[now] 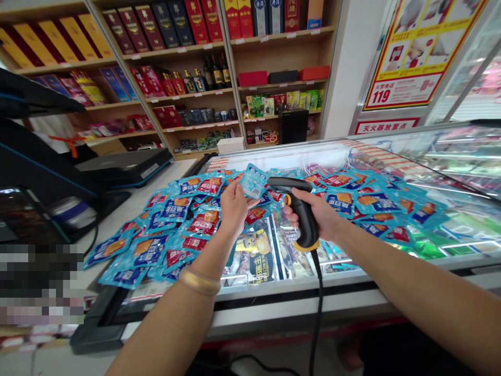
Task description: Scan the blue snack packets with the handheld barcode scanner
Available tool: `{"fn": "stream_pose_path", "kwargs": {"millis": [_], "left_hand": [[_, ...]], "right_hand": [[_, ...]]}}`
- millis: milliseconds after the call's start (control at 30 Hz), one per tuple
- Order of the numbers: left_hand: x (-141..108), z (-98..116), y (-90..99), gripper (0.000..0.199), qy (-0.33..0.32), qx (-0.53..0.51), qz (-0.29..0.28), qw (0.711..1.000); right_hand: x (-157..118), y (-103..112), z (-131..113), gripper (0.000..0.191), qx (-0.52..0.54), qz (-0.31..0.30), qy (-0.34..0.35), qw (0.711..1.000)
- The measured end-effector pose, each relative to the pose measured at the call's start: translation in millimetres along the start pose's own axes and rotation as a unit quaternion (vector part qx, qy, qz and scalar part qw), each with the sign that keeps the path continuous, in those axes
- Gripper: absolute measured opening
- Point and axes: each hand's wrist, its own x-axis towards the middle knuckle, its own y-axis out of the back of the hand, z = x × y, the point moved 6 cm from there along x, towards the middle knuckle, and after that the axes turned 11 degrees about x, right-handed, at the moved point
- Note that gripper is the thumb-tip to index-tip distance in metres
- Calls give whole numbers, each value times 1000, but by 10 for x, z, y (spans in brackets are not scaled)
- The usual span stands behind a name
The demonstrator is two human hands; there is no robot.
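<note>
Blue packet (254,180) is above the glass-topped case (274,315), its edge pinched by the fingers of your left hand (234,206); your right hand (323,215) curls its fingers around the scanner (306,222).

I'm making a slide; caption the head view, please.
Right hand holds a corded scanner facing a blue packet in the left hand, among piled packets.

Behind the left fingers (234,194), past the wrist, a broad gold-coloured bangle (199,281) rings the forearm, smooth and rounded, with a soft sheen. Behind the right fingers (290,215), the forearm is bare. Well below these fingers shows black clothing (407,351), its details lost in shadow.
</note>
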Motion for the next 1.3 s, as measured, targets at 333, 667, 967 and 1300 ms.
{"fn": "stream_pose_path", "kwargs": {"millis": [333, 667, 967, 1300], "left_hand": [[-16, 12, -10, 25, -17, -24, 10, 1000], [0, 3, -2, 28, -31, -5, 15, 999], [-155, 251, -446, 38, -165, 261, -27, 951], [-673, 336, -2004, 45, -321, 492, -296, 753]], "right_hand": [[-1, -6, 90, 29, -24, 11, -31, 999], [-3, -39, 78, 29, -16, 17, -24, 999], [-150, 208, -445, 24, 65, 37, 95, 993], [-783, 887, -1093, 22, 116, 135, 217, 960]]}}
